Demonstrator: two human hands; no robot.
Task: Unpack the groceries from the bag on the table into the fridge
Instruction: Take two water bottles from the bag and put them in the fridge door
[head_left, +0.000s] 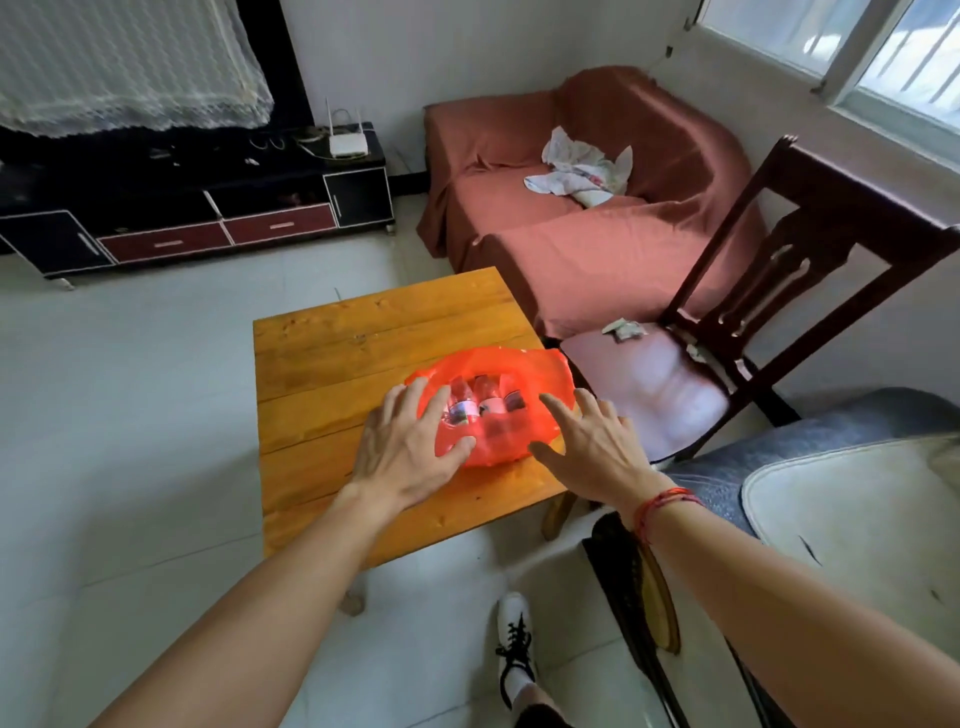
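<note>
**Both hands spread at the red bag on the counter**

A red plastic bag (540, 371) sits on the wooden counter (374, 338), toward its right edge and nearer the person than the far side. Its mouth gapes upward, and several clear bottles (470, 402) with labels show inside, lying close together.

The left hand (410, 447) lies on the left side of the bag with its fingers straight and fanned apart. The fingertips reach over the rim toward the bottles and the thumb rests against the bag's near side. The right hand (592, 447) is at the bag's right side, also flat with its fingers spread wide. Its forefinger lies at the red plastic and its thumb points toward the near corner of the bag, but whether it actually touches cannot be told. Neither hand is curled round anything. A red string bracelet (662, 506) circles the right wrist.

Just beside the counter on the right stands a dark wooden chair (779, 291) with a pale pink cushion (649, 384). Beyond it is a sofa (587, 249) draped in reddish cloth, with a crumpled white cloth (582, 166) on its seat. A low black TV stand (208, 208) along the far wall carries a white router (348, 143). A white shoe (514, 639) with black laces shows on the tiled floor below the counter's near edge.
</note>
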